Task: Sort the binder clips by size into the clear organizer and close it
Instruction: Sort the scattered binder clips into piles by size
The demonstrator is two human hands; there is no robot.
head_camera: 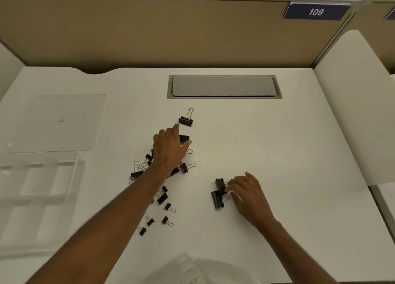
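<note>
Binder clips of mixed sizes are scattered mid-desk on the white desk, none yet in the clear organizer, which is seen open at far left with its lid laid behind it. The left hand is spread flat, fingers straight, over the pile, beside a large clip; the right hand pinches the wire handles of two large clips. Sizes could be mixed if neighbouring clips are dragged along, judging by how tangled the pile is.
</note>
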